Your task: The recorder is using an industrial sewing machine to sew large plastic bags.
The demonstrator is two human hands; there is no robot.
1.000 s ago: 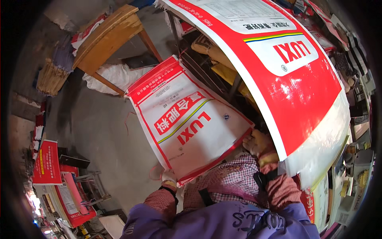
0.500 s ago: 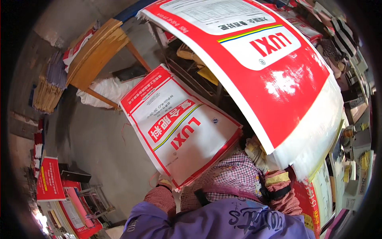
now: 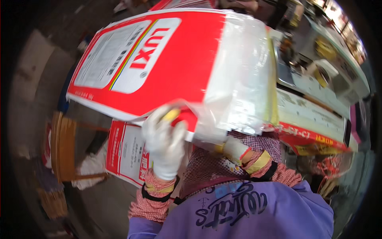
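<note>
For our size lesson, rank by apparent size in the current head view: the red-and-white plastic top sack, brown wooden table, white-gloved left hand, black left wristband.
1. Red-and-white top sack
2. Left hand, wooden table: too close to rank
3. Black wristband

From the wearer's head the left fisheye stares steeply down, and there's the purple top (image 3: 238,207) looming closest, right along the lower edge! Beyond it, both gloved hands, left (image 3: 163,139) and right (image 3: 234,149), sit around mid-frame, close to the lens. Facing forward, we look down onto the printed sacks (image 3: 191,63), near enough to sprawl across the upper middle. Wide, wide view: floor (image 3: 103,205) at left, sewing machine (image 3: 346,81) far right, black rim curling round.
</note>
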